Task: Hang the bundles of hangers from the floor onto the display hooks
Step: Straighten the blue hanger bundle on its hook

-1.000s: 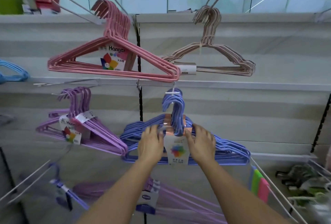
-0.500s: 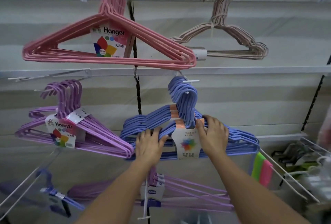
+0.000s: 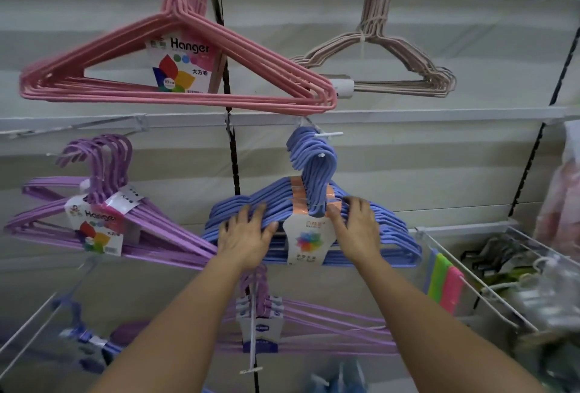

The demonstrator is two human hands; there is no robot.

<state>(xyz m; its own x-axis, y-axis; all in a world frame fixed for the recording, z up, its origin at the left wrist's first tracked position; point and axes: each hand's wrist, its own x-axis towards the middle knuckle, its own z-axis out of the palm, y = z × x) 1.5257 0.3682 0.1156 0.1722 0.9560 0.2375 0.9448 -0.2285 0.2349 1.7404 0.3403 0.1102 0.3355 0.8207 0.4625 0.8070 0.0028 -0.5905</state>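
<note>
— Sliding further back, is it? Your blue bundle [image 3: 314,220] sat near the tip of the display hook [image 3: 328,134] a second ago; now its hooks are threaded well along the prong, toward the wall.

— So it's on?

— It looks hung, yes. The white prong end shows through the curl of the blue hooks, and the weight seems to be on the hook, not on you. Your left hand [image 3: 243,237] lies flat on the left shoulder of the bundle, fingers spread and straight, pressing and not gripping. Your right hand [image 3: 357,229] has moved up beside the label [image 3: 309,243]; its fingers [image 3: 353,204] curl over the right shoulder bars, so that one is holding the bundle.

— What does that leave me?

— Probably only squaring it up and letting go. It hangs between the purple bundle [image 3: 103,220] on your left and the wire basket [image 3: 470,267] on your right, under the pink bundle [image 3: 175,78]. More hangers lie low in view, so I judge the job isn't finished.
</note>
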